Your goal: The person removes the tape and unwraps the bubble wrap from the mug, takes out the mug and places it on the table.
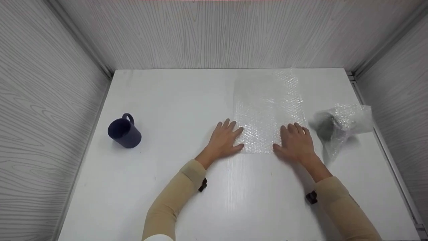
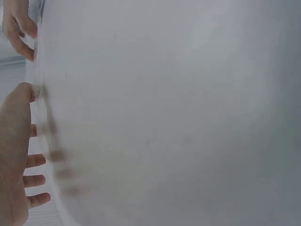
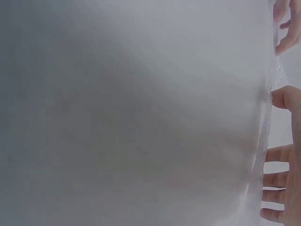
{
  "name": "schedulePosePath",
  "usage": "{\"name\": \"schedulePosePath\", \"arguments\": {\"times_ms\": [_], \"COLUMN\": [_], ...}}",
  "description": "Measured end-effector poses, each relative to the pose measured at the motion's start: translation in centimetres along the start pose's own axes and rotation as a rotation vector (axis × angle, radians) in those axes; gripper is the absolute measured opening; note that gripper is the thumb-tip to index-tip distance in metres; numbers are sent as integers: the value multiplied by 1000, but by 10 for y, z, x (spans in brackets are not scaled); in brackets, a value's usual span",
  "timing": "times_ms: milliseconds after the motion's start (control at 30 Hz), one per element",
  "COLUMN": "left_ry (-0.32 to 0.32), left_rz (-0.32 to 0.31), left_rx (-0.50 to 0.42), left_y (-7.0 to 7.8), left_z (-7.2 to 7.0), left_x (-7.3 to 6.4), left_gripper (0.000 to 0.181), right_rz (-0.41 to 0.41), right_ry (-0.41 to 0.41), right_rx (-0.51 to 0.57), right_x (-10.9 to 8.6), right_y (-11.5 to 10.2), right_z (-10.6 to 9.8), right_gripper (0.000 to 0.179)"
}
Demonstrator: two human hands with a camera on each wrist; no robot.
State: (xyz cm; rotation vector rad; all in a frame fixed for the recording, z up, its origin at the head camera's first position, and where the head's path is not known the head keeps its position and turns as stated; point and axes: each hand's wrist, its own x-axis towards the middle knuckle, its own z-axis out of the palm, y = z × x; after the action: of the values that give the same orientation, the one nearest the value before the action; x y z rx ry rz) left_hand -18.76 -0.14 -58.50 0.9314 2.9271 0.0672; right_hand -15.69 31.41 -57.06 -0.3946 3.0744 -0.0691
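Bubble-wrap sheet (image 1: 264, 112) flat on table (image 1: 174, 100); left hand (image 1: 223, 142) and right hand (image 1: 297, 143) spread at near corners, grasping nothing. Sheet probably light, limp, slippery (hard pressing may burst it); best pinched at edges.

A white bench (image 1: 167, 93) stands between a left wall (image 1: 40, 110), a right wall (image 1: 398, 77) and a back wall (image 1: 187, 33), all grey with wood-grain patterning. A pale reflection (image 1: 231, 187) streaks the bench's near half.
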Motion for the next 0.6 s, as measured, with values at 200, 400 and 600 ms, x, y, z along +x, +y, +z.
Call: {"name": "schedulePosePath", "arguments": {"times_ms": [200, 400, 600], "left_ry": [-10, -20, -14], "left_rz": [-5, -18, -23], "left_rx": [-2, 9, 65], "left_y": [3, 5, 7], "left_z": [-2, -3, -2], "left_x": [8, 14, 20], "left_gripper": [71, 71, 72], "right_rz": [18, 26, 28], "right_ry": [-15, -22, -37], "right_rx": [1, 4, 10], "right_x": [5, 10, 15], "right_y": [8, 12, 15], "right_z": [0, -1, -2], "right_gripper": [72, 71, 70]}}
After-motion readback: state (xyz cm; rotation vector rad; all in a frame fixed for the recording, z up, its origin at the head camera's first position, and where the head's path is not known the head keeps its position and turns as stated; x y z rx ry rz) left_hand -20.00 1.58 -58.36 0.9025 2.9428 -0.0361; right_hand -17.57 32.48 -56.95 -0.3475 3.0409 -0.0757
